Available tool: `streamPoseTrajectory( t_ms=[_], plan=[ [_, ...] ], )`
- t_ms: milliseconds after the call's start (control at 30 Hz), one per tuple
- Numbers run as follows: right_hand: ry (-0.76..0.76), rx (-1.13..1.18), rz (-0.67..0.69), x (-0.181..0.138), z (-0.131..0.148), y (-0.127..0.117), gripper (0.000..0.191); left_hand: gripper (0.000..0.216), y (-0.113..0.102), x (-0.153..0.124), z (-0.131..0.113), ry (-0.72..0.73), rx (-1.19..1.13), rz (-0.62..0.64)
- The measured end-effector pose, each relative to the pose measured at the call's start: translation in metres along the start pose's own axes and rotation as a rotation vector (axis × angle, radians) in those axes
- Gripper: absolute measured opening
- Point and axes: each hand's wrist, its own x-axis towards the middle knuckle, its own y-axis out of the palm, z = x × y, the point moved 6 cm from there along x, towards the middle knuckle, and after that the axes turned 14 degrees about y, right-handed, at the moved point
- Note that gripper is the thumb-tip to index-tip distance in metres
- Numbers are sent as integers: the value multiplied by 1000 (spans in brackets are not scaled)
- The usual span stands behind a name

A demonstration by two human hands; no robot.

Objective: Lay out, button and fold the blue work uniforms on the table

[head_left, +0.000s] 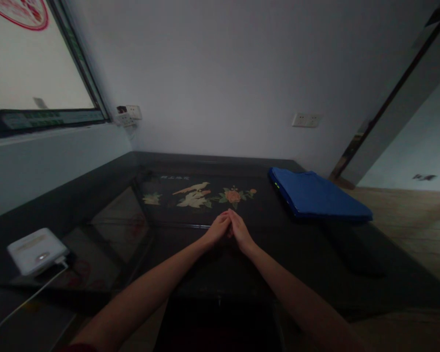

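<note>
At the dark tabletop (297, 259), your left hand (219, 227) and right hand (240, 231) meet at the fingers; whether clenched or loose cannot be told, and no held object shows. The step in hand reads as rest. The folded blue bundle (317, 194) lies well apart, to your right; handling it calls for parting your hands.

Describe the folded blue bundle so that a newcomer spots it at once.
Start with the dark, glossy table set against the pale wall. From the right hand, look farther right and back, to the tabletop's right side, where the folded blue bundle lies flat. Its solid bright blue sets it apart from the white, cabled device at the left.
</note>
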Motion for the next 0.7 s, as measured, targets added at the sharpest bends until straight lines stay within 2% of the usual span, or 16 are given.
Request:
streamPoseTrajectory(
  t_ms=[700],
  plan=[
    [-21, 4, 26, -2, 3, 1, 43, 33, -1, 2, 6, 11, 22, 11]
  ],
)
